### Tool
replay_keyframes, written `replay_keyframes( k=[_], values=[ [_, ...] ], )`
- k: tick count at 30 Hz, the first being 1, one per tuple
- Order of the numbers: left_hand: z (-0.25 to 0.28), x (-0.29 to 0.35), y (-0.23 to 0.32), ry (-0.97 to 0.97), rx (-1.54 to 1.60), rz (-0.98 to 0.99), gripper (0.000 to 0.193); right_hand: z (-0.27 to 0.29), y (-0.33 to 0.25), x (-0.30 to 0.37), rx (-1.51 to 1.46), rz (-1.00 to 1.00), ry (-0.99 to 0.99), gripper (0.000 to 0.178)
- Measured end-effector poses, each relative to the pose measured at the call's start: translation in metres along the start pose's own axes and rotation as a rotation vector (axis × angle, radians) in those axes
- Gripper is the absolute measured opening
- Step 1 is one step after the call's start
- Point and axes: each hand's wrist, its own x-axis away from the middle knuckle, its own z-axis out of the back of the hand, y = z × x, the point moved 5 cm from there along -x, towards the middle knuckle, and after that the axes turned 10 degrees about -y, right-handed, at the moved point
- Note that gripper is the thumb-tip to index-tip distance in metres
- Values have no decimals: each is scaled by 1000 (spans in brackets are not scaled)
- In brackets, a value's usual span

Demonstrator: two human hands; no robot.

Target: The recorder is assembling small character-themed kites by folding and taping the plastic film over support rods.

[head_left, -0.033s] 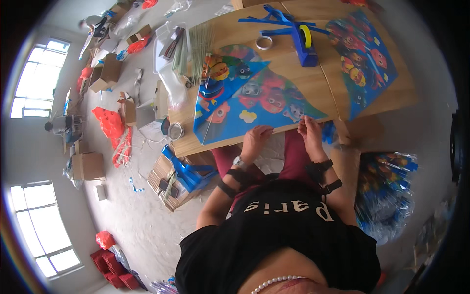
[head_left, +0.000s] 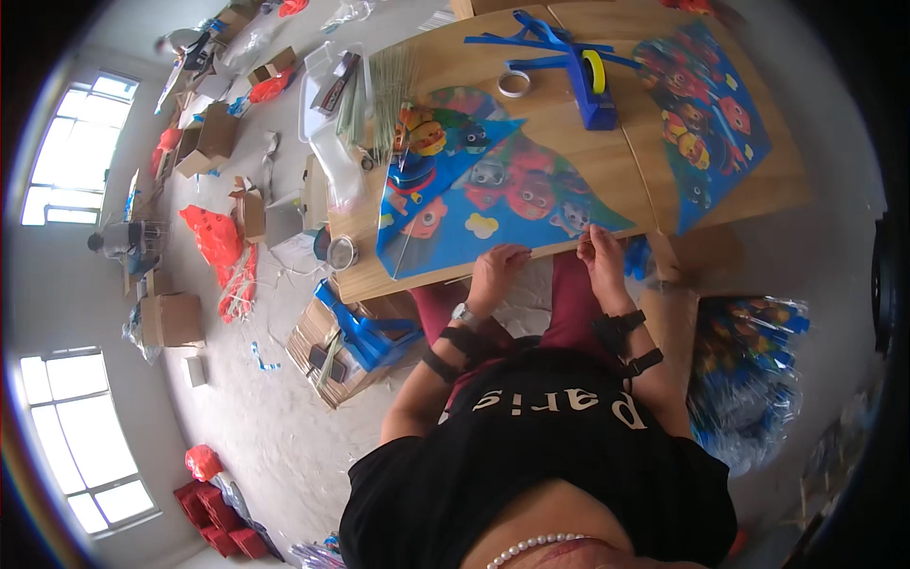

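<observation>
A blue kite sheet with printed cartoon figures (head_left: 521,204) lies on the table along its near edge, partly folded over at the left. My left hand (head_left: 495,270), with a watch on its wrist, is at the table edge by the sheet's lower border. Its fingers are curled together, and what they pinch is hidden. My right hand (head_left: 603,258) is by the sheet's right-hand tip. Thumb and fingertips meet there in a pinch, on something too small to make out. A second printed sheet (head_left: 706,123) lies on the table's right part.
Farther back stand a blue tape dispenser (head_left: 595,109) with yellow tape, a tape roll (head_left: 514,84) and blue ribbon (head_left: 536,33). Thin pale rods (head_left: 387,95), scissors (head_left: 368,162) and a clear bin (head_left: 318,90) are at the left. Wrapped packs (head_left: 744,379) lie right of me.
</observation>
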Motion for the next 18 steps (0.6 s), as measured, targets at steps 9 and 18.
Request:
replay_keyframes(
  k=[9,18],
  values=[
    [-8,6,-5,-35,30,-26,14,-3,3,7,6,19,-41,23],
    [-6,-2,-2,55,-11,-51,13,36,-8,16,398,137,61,26]
  ],
)
